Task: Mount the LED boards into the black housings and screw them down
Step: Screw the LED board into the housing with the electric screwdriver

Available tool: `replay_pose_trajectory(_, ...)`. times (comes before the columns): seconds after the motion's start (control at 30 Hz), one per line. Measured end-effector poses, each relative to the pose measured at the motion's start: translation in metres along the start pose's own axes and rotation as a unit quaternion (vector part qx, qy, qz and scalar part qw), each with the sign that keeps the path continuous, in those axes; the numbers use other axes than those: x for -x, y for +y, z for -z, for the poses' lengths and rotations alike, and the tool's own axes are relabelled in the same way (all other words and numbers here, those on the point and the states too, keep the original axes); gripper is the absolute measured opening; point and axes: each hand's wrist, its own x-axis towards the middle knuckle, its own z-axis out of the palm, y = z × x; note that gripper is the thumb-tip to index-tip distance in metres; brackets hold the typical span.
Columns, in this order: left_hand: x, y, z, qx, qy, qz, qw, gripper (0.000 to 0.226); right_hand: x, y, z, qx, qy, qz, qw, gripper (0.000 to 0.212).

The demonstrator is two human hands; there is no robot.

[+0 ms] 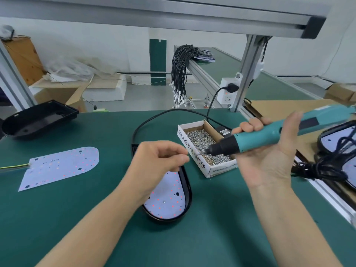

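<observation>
I'm at an assembly bench in a small factory workshop. My work surface is a green mat (96, 218) framed by aluminium rails (248, 74), with a power socket (228, 91) bolted to one upright. My right hand (269, 151) grips a teal electric screwdriver (260, 135), and a cardboard box of loose screws (207, 143) (printed SPRING BALANCER) sits just beside it. An LED board (61, 166) and an empty black housing (38, 120) lie on the mat. A bundle of black cables (181, 68) hangs off a green conveyor (269, 83) behind, and cardboard cartons (23, 56) and foam (104, 89) are piled against the bare white wall.
</observation>
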Motion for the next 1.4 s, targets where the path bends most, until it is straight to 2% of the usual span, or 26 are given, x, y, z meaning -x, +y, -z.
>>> replay_pose_trajectory(0.07, 0.007, 0.001, 0.013, 0.081, 0.017, 0.031, 0.996, 0.012, 0.003, 0.011, -0.007, -0.002, -0.031, -0.016, 0.999, 0.054)
replay_pose_trajectory(0.17, 0.016, -0.001, 0.027, 0.166, 0.04, 0.062, 0.983, 0.015, 0.007, 0.027, -0.019, 0.016, -0.047, -0.031, 0.998, 0.036)
replay_pose_trajectory(0.3, 0.025, -0.001, 0.034, 0.185, 0.043, 0.064, 0.98, 0.014, 0.01, 0.041, -0.032, 0.033, -0.029, -0.024, 0.999, 0.022)
replay_pose_trajectory(0.63, 0.029, -0.002, 0.037, 0.237, 0.062, 0.075, 0.967, 0.017, 0.013, 0.05, -0.046, 0.042, -0.041, -0.006, 0.998, 0.022)
replay_pose_trajectory(0.93, 0.029, -0.007, 0.034, 0.185, 0.116, 0.019, 0.976, 0.014, 0.016, 0.058, -0.041, 0.049, -0.028, 0.013, 0.998, 0.022)
replay_pose_trajectory(1.1, 0.026, -0.003, 0.045, 0.155, 0.075, 0.006, 0.985, 0.013, 0.013, 0.058, -0.04, 0.029, -0.043, -0.017, 0.999, 0.022)
replay_pose_trajectory(1.23, 0.021, 0.0, 0.049, 0.083, 0.053, -0.021, 0.995, 0.016, 0.012, 0.058, -0.042, 0.038, -0.075, -0.011, 0.996, 0.037)
replay_pose_trajectory(1.4, 0.019, -0.001, 0.052, 0.063, 0.033, -0.03, 0.997, 0.016, 0.009, 0.061, -0.039, 0.026, -0.035, -0.029, 0.999, 0.02)
